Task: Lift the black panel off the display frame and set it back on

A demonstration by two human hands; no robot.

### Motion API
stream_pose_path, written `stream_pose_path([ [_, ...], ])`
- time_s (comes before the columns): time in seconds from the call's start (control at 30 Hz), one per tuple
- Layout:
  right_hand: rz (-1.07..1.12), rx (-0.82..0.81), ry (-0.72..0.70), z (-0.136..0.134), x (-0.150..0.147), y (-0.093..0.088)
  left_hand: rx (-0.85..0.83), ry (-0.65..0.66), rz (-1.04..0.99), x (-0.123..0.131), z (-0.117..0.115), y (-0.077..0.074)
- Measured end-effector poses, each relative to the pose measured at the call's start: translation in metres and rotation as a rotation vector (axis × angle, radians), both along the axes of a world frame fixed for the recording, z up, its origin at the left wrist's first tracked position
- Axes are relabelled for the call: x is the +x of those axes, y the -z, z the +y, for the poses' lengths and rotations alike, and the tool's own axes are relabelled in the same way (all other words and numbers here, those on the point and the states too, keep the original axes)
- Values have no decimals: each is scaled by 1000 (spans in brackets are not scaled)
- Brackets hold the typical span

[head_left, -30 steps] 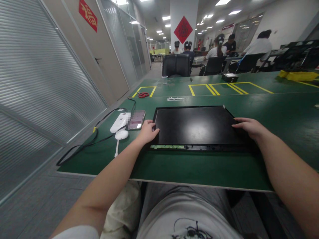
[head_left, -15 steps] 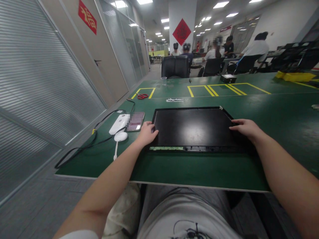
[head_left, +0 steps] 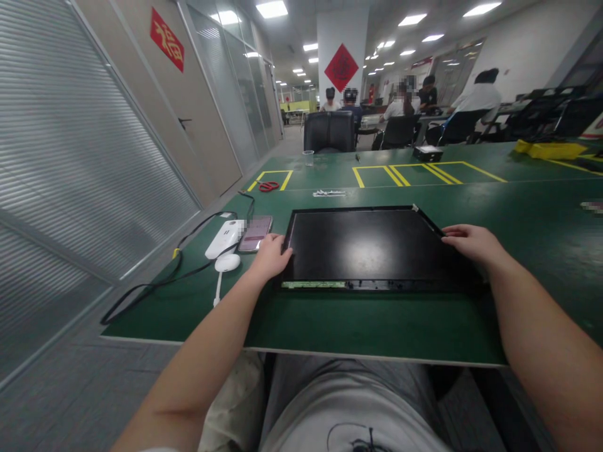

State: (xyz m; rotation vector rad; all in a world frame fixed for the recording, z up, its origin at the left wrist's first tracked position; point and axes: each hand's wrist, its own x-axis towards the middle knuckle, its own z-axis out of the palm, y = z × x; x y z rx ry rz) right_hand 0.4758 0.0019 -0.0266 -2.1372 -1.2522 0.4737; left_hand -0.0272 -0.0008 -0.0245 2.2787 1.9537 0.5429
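A flat black screen panel point(head_left: 362, 245) lies face up on the green table point(head_left: 330, 326) in front of me, with a green strip along the left part of its near edge. My left hand point(head_left: 272, 256) grips the panel's left edge, thumb on top of the frame. At the right edge my right hand point(head_left: 473, 243) holds the frame between thumb and fingers. A small pale piece point(head_left: 415, 208) sits at the panel's far right corner.
A phone point(head_left: 255, 233), a white device point(head_left: 223, 240), a round white adapter point(head_left: 227, 262) and black cables lie left. Beyond the panel are red scissors point(head_left: 269, 186), small white pieces point(head_left: 330, 193), a clear cup point(head_left: 308, 158) and a black box point(head_left: 428, 153). People sit in the background.
Both hands keep their places at the panel's sides, the thumbs shifted slightly outward toward the edges. The whole view has tilted slightly.
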Motion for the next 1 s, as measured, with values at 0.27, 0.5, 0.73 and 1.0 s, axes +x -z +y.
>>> stream_pose_path([
  [0.27, -213, -58, -29, -2, 1, 0, -44, 42, 83, -5, 3, -3],
  [0.5, -288, -39, -19, -3, -6, 4, -44, 21, 68, -3, 1, -4],
  [0.73, -325, -65, -58, 0, -3, 9, -46, 3, 34, -1, -2, -5],
  [1.0, -374, -104, -110, 5, -2, 15, -48, -9, 45, 0, -2, -4],
])
